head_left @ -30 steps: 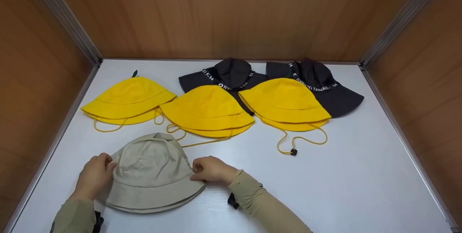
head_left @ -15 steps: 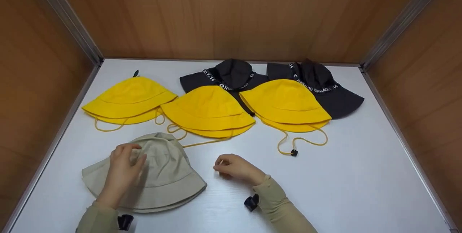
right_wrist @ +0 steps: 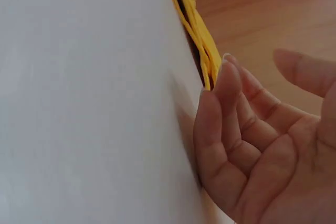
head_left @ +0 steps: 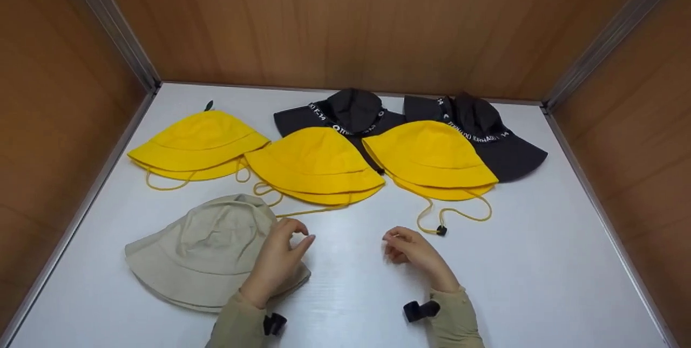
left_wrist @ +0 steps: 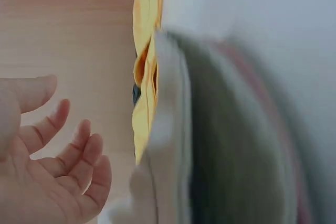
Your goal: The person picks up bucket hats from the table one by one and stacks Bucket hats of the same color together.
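Note:
A beige bucket hat (head_left: 210,251) lies at the front left of the white table, its brim towards the person. My left hand (head_left: 278,259) is over the right side of this hat, fingers loosely bent and holding nothing; the left wrist view shows the palm (left_wrist: 47,166) and spread fingers beside the hat's brim (left_wrist: 173,129). To the right, my right hand (head_left: 413,253) hovers low over bare tabletop with relaxed fingers and nothing in them. Its bent fingers (right_wrist: 215,129) show close to the table in the right wrist view.
Three yellow bucket hats (head_left: 200,140) with cords form a row across the middle. Behind them lie two black hats (head_left: 353,110) with white lettering, partly covered. A black cord stopper (head_left: 441,230) sits right of centre. Wooden walls (head_left: 345,24) enclose the white table (head_left: 540,261).
Both hands have let go of the beige hat's sides and moved right, the left hand passing across the hat. The hat stays at the front left.

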`<state>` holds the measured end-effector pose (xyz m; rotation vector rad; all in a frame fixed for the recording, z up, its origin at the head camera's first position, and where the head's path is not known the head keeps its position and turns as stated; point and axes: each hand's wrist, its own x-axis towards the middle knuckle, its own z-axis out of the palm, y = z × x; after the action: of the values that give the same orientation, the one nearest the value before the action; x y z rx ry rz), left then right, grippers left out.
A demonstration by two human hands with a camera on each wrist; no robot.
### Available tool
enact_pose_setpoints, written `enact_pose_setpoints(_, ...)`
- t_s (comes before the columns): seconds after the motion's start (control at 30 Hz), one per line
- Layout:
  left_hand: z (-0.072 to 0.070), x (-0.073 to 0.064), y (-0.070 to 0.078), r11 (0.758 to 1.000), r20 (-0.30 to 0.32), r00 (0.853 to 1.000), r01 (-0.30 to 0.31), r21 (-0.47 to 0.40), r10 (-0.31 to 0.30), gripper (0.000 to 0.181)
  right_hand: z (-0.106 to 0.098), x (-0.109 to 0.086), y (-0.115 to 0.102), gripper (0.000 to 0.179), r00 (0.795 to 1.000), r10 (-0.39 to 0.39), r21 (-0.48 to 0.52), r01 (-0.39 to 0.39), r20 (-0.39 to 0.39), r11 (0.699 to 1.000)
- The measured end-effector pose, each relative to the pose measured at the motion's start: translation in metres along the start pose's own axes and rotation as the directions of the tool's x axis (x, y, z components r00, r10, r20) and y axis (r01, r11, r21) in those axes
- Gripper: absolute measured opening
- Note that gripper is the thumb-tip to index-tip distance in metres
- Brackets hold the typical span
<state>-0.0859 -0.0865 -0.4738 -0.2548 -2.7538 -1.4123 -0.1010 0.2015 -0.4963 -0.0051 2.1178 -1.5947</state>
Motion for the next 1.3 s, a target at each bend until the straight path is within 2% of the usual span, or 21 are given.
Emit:
enact_pose_setpoints(0.13, 0.024, 0.008, 0.011, 0.999, 0.043, 0.999, 0.02, 0.043, -0.022, 0.012, -0.01, -0.011, 0.014, 0.027, 0.997, 0.024, 0.127, -0.015, -0.072, 0.992)
enact_pose_setpoints(0.23, 0.04, 0.016, 0.015, 0.996, 0.078, 0.994, 0.07, 0.059, -0.075, 0.017, -0.015, -0.015, 0.022, 0.023, 0.992, 0.026, 0.182, -0.004, -0.122, 0.983)
enact_pose_setpoints(0.43, 0.063, 0.031, 0.014, 0.987, 0.08, 0.985, 0.144, 0.076, -0.15, 0.021, -0.017, -0.017, 0.031, 0.019, 0.984, 0.052, 0.256, -0.008, -0.168, 0.967)
enact_pose_setpoints(0.57, 0.073, 0.038, 0.012, 0.975, 0.074, 0.982, 0.164, 0.149, -0.176, 0.023, -0.018, -0.016, 0.034, 0.018, 0.983, 0.068, 0.291, -0.015, -0.171, 0.957)
enact_pose_setpoints(0.73, 0.079, 0.04, 0.013, 0.956, 0.131, 0.97, 0.17, 0.237, -0.205, 0.028, -0.024, -0.017, 0.031, 0.021, 0.985, 0.066, 0.295, -0.016, -0.162, 0.955)
enact_pose_setpoints(0.87, 0.081, 0.039, 0.013, 0.945, 0.14, 0.97, 0.149, 0.292, -0.197, 0.034, -0.035, -0.014, 0.021, 0.021, 0.972, 0.073, 0.285, -0.007, -0.222, 0.959)
enact_pose_setpoints(0.97, 0.082, 0.038, 0.014, 0.938, 0.125, 0.976, 0.132, 0.319, -0.18, 0.038, -0.051, -0.01, 0.008, 0.016, 0.944, 0.097, 0.33, 0.013, -0.316, 0.944)
enact_pose_setpoints(1.07, 0.082, 0.038, 0.014, 0.931, 0.112, 0.98, 0.118, 0.346, -0.166, 0.04, -0.074, -0.006, -0.005, 0.011, 0.897, 0.112, 0.391, 0.071, -0.428, 0.918)
enact_pose_setpoints(1.13, 0.083, 0.038, 0.014, 0.927, 0.112, 0.98, 0.115, 0.356, -0.165, 0.04, -0.09, -0.004, -0.009, 0.012, 0.854, 0.122, 0.392, 0.102, -0.506, 0.914)
enact_pose_setpoints(1.2, 0.082, 0.038, 0.014, 0.924, 0.115, 0.979, 0.113, 0.365, -0.165, 0.039, -0.106, -0.002, -0.011, 0.019, 0.803, 0.121, 0.346, 0.111, -0.584, 0.932)
enact_pose_setpoints(1.3, 0.081, 0.039, 0.014, 0.923, 0.126, 0.977, 0.117, 0.366, -0.174, 0.039, -0.128, 0.001, -0.009, 0.033, 0.723, 0.136, 0.264, 0.067, -0.677, 0.962)
